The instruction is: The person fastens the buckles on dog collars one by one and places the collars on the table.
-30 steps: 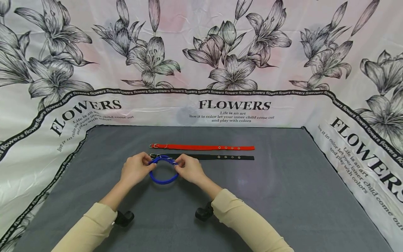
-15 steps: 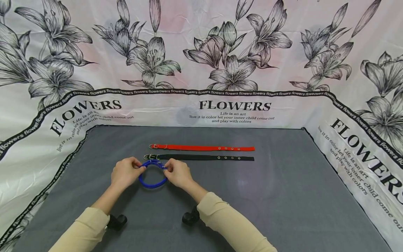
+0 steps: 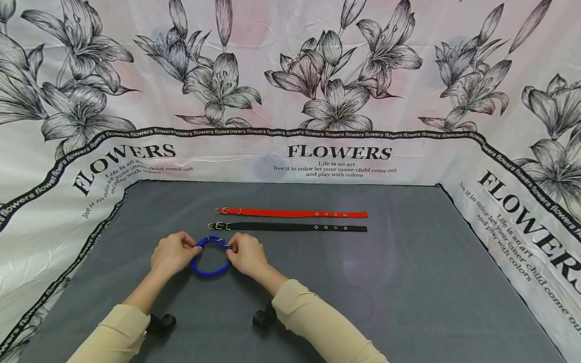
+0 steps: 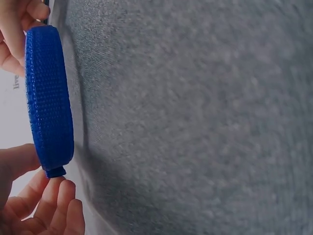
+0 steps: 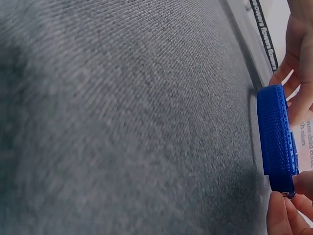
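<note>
A blue woven collar (image 3: 211, 275), closed into a ring with metal fittings along its far side, is held between both hands above the grey cloth. My left hand (image 3: 172, 253) pinches its left side between thumb and fingers. On the opposite side my right hand (image 3: 248, 255) pinches it near the metal fittings. In the left wrist view the broad outer face of the blue collar (image 4: 49, 98) shows, a short strap end sticking out by the left fingers. The right wrist view has the collar (image 5: 275, 132) at its right edge, with thumb and fingers gripping its lower end.
Beyond the hands a black collar (image 3: 272, 227) lies straight on the grey cloth (image 3: 408, 277), its buckle to the left and metal eyelets to the right. Parallel behind it lies a red collar (image 3: 281, 213). A white flower-printed curtain (image 3: 245, 166) encloses the back and sides.
Both hands have carried the blue collar left and toward the person, away from the black collar whose buckle end it overlapped earlier. The red and black collars stay in place.
</note>
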`<move>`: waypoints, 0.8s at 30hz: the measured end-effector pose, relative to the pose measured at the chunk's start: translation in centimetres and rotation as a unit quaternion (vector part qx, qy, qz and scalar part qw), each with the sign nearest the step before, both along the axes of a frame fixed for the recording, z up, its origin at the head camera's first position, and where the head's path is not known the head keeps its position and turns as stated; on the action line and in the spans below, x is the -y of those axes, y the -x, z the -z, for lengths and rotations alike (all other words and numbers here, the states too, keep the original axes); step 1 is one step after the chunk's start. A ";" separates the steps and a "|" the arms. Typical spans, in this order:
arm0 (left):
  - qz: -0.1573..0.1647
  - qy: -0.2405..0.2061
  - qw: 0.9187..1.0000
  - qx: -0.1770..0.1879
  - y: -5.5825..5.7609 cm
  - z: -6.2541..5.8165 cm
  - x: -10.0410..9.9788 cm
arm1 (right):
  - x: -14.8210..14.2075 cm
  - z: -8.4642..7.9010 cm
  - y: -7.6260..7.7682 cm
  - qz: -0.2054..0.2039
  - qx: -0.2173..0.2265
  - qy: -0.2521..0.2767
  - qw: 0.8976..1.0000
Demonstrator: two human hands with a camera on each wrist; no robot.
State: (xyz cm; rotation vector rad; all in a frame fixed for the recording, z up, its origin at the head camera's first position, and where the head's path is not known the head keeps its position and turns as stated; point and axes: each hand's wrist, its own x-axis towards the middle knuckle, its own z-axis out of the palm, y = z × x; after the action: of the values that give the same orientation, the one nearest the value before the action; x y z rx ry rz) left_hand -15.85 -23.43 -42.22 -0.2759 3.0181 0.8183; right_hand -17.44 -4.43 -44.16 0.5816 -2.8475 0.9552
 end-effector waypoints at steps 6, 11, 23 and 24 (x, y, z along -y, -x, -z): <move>0.006 -0.001 1.000 0.005 -0.1 0.4 0.4 | 0.3 0.5 0.0 -0.001 -0.013 0.008 1.000; 0.008 -0.002 1.000 0.011 -0.2 0.3 0.5 | 0.4 0.8 0.0 -0.001 -0.014 0.011 1.000; 0.024 0.000 0.999 0.045 -0.1 0.1 0.8 | -0.4 -0.1 0.2 -0.025 0.018 0.004 1.000; 0.028 0.001 0.998 0.049 0.0 -0.1 0.9 | -0.6 -0.3 0.3 -0.034 0.015 0.004 0.999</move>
State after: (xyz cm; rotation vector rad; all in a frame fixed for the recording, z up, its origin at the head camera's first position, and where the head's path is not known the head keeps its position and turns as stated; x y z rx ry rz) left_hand -15.80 -24.31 -42.11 -0.2230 2.9221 0.7731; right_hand -17.73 -3.81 -43.87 0.6721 -2.8668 0.9931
